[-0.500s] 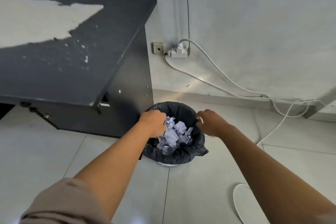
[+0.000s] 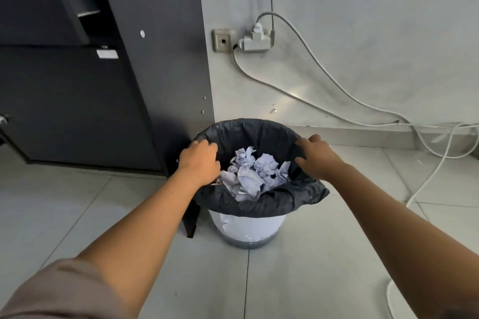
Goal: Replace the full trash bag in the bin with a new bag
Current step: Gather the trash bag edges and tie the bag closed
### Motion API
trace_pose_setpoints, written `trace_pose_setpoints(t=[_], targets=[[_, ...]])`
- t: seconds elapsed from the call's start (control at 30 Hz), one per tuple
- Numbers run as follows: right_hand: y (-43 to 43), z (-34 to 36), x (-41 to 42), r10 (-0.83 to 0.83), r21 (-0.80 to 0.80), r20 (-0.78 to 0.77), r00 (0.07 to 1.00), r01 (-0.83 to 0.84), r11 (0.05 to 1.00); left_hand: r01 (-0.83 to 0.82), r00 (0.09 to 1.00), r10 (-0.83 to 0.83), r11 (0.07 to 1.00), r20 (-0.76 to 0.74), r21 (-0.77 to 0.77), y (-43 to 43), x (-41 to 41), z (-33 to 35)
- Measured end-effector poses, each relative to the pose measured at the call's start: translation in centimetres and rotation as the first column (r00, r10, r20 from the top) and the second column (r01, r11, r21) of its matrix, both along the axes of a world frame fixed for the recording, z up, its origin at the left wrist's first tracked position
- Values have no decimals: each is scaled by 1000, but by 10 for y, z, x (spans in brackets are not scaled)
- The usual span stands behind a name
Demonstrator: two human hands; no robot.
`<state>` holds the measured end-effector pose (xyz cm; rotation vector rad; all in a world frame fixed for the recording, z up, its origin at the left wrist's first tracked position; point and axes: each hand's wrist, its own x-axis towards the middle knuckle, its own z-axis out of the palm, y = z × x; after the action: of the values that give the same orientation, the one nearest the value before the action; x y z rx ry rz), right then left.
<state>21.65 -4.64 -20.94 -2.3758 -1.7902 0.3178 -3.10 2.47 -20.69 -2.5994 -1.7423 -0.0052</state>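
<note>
Small round white plastic bin (image 2: 246, 228) on the grey tiled floor (image 2: 324, 254), crumpled white paper (image 2: 255, 172) heaped inside; left hand (image 2: 199, 162) curled closed on the black plastic trash bag (image 2: 259, 201) at the left rim, right hand (image 2: 317, 156) spread wide, resting on the right rim; dark cabinet (image 2: 103, 85) far left

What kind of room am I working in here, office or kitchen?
Most likely an office or study corner, though I can't be sure. A dark desk stands against the wall, the bin holds only crumpled paper in its black trash bag, and cables run from a wall plug adapter.
</note>
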Motion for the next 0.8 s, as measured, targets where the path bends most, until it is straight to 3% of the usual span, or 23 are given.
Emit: trace_pose_setpoints(t=[0.13,0.3,0.43,0.6,0.7,0.8], targets=[[-11,-15,-7,-153,30,-78,985,156,987,-114,992,110,991,64,71,-12,-9,-16],[-28,-25,-14,-306,-40,-185,934,304,952,-266,955,264,964,137,1,-29,-16,-31],[-32,-21,-20,-328,77,-117,938,338,938,-328,900,320,944,297,-26,-31,-17,-33],[-32,-22,-30,-304,259,-106,947,322,911,-293,906,264,955,331,38,-29,-23,-30],[-26,-23,-32,-264,386,-285,921,363,848,-297,881,280,955,381,-14,-23,-23,-32],[-23,-24,-27,-233,385,-452,861,424,820,-306,809,283,951,515,-42,-20,-25,-35]])
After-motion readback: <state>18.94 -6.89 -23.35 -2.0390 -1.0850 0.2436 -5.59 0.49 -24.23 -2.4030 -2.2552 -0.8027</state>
